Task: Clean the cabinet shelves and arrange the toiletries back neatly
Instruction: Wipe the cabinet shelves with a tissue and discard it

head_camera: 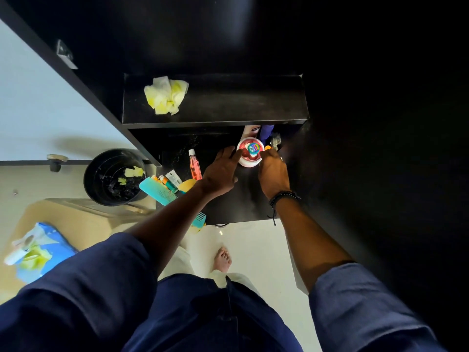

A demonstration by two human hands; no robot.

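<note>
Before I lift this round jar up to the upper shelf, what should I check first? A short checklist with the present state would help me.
1. Grip on round jar: ok; left hand touches one side, right hand grips the other.
2. Jar lid on: ok.
3. Room on upper shelf: not ok; crumpled wipe lies there.
4. Shelf wiped clean: cannot tell, too dark.
5. The pink bottle standing: not ok, lying down.

A crumpled yellow wipe (166, 95) is seen at the left of the upper shelf (228, 102). On the lower shelf (243, 207) a round jar (250, 152), a pink bottle (195, 166) and a teal comb (158, 193) are laid.
</note>
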